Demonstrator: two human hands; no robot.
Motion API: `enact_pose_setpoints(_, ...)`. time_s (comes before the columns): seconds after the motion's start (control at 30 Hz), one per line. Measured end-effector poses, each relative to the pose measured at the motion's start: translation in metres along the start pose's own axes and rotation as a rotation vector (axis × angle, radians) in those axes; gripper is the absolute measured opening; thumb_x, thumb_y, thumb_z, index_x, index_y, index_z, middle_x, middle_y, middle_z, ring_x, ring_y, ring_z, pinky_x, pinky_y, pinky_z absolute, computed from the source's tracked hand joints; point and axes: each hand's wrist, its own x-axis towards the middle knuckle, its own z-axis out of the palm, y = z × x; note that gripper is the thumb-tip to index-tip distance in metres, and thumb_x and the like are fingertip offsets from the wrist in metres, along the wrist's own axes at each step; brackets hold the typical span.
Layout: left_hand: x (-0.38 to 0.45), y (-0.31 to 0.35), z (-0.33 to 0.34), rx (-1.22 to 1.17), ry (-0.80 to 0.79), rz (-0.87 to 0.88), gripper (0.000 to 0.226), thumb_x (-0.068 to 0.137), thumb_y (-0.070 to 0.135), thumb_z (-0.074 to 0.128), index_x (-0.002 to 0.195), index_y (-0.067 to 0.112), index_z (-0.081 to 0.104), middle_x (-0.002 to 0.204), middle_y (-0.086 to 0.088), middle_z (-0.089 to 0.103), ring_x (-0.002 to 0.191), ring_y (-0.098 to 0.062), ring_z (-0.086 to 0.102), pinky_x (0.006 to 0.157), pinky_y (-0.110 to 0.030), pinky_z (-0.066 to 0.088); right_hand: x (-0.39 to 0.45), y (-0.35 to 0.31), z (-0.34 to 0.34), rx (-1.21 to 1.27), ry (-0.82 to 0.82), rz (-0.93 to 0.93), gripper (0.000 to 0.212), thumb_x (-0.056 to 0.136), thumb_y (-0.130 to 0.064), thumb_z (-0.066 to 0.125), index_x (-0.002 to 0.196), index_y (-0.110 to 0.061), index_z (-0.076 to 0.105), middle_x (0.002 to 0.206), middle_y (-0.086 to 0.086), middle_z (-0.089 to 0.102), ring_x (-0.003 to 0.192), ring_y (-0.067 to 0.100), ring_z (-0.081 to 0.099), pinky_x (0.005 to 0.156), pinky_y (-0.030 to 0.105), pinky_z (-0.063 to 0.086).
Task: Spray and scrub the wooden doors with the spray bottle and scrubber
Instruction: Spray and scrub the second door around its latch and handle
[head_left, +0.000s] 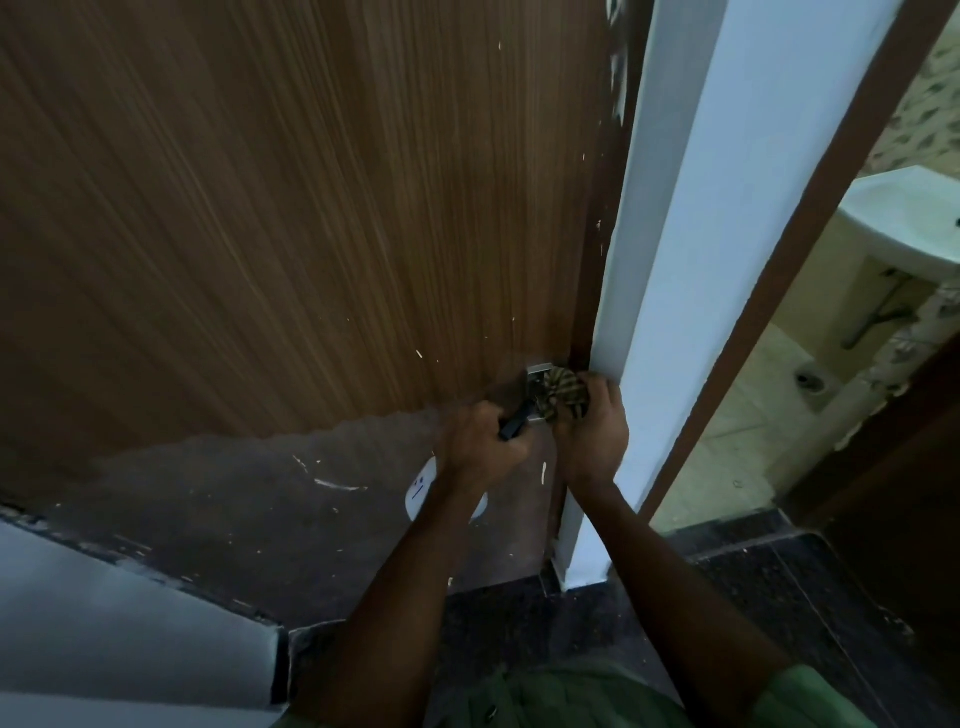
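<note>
The brown wooden door (291, 208) fills the view, and its lower part (249, 509) is darker and scuffed. My left hand (480, 447) grips the spray bottle (418, 491). Its black head sticks out of my fist toward the door edge, and its white body shows behind my wrist. My right hand (592, 441) holds the striped scrubber (566, 397) bunched against the door beside a small metal plate (537, 371). Both hands are close together at the door's right edge, low down.
A white wall post (675, 260) stands right of the door edge. Beyond it an open doorway shows a bathroom with a white washbasin (909, 223) and a tiled floor. Dark stone floor (779, 597) lies under me. A white surface (104, 623) is at the lower left.
</note>
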Motion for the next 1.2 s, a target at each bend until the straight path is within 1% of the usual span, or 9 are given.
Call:
enact_pose_setpoints(0.23,-0.001,-0.004,-0.005,-0.105,0.18,0.205,0.029,0.093,0.019,0.082,0.073,0.028,0.063,0.057,0.015,0.053,0.048,-0.002,0.053,0.052,-0.009,0.037,0.006,0.001,0.005,-0.113,-0.117,-0.623,0.034,0.08,-0.012,0.082,0.113,-0.01,0.073,0.114,0.01,0.067,0.102,0.029,0.058,0.075,0.035,0.053)
enact_pose_setpoints(0.4,-0.001,0.0,-0.006,-0.166,0.21,0.224,0.037,0.092,0.017,0.082,0.065,0.027,0.058,0.05,0.014,0.047,0.055,-0.001,0.059,0.052,-0.009,0.039,0.014,0.012,-0.005,-0.087,-0.066,-0.28,0.033,0.08,-0.022,0.086,0.107,-0.013,0.069,0.109,0.007,0.064,0.094,0.025,0.063,0.069,0.034,0.058)
enact_pose_setpoints(0.57,-0.001,0.0,-0.007,-0.191,0.211,0.281,0.019,0.091,0.03,0.073,0.079,0.017,0.073,0.059,0.006,0.063,0.05,-0.01,0.059,0.05,-0.011,0.039,0.006,-0.014,0.014,-0.042,-0.167,-0.636,0.024,0.09,-0.028,0.073,0.106,-0.01,0.074,0.112,0.009,0.067,0.103,0.024,0.059,0.075,0.028,0.052)
enact_pose_setpoints(0.67,-0.001,-0.012,-0.012,-0.25,0.287,0.264,0.034,0.089,0.039,0.066,0.071,0.011,0.07,0.056,0.0,0.063,0.048,-0.018,0.058,0.048,-0.029,0.045,0.008,-0.019,0.02,-0.035,-0.106,-0.569,0.025,0.086,-0.025,0.081,0.106,-0.012,0.074,0.111,0.009,0.063,0.102,0.023,0.056,0.072,0.025,0.049)
enact_pose_setpoints(0.73,-0.003,-0.018,-0.019,-0.281,0.302,0.243,0.033,0.089,0.036,0.066,0.062,0.018,0.06,0.051,0.004,0.056,0.044,-0.019,0.053,0.046,-0.032,0.042,0.014,-0.027,0.018,0.015,0.028,-0.45,0.026,0.087,-0.02,0.081,0.111,-0.011,0.074,0.115,0.01,0.061,0.106,0.024,0.056,0.082,0.024,0.047)
enact_pose_setpoints(0.83,-0.005,-0.023,-0.025,-0.265,0.344,0.219,0.036,0.089,0.035,0.067,0.059,0.027,0.049,0.047,0.01,0.047,0.04,-0.014,0.048,0.044,-0.026,0.036,0.025,-0.04,0.014,0.054,0.121,-0.373,0.029,0.088,-0.016,0.077,0.117,-0.012,0.074,0.124,0.01,0.059,0.116,0.025,0.053,0.094,0.023,0.043)
enact_pose_setpoints(0.93,-0.005,-0.022,-0.026,-0.214,0.3,0.219,0.027,0.091,0.028,0.071,0.066,0.025,0.06,0.05,0.014,0.051,0.047,-0.009,0.055,0.047,-0.016,0.037,0.011,-0.023,0.02,-0.073,-0.061,-0.638,0.025,0.09,-0.021,0.071,0.114,-0.015,0.076,0.123,0.006,0.062,0.115,0.027,0.053,0.089,0.036,0.054)
enact_pose_setpoints(1.0,-0.003,-0.022,-0.025,-0.214,0.271,0.226,0.036,0.093,0.018,0.076,0.066,0.033,0.058,0.051,0.015,0.053,0.049,-0.006,0.057,0.048,-0.013,0.038,0.003,-0.01,0.023,-0.103,-0.148,-0.661,0.029,0.092,-0.027,0.064,0.116,-0.016,0.075,0.123,0.008,0.065,0.115,0.028,0.055,0.087,0.04,0.056)
enact_pose_setpoints(1.2,-0.006,-0.02,-0.011,-0.266,0.276,0.191,0.035,0.09,0.027,0.071,0.061,0.019,0.054,0.049,0.003,0.049,0.043,-0.016,0.048,0.044,-0.027,0.036,0.022,-0.012,0.009,-0.003,0.017,-0.161,0.042,0.087,-0.014,0.076,0.128,-0.017,0.067,0.131,0.004,0.058,0.117,0.025,0.058,0.087,0.044,0.06)
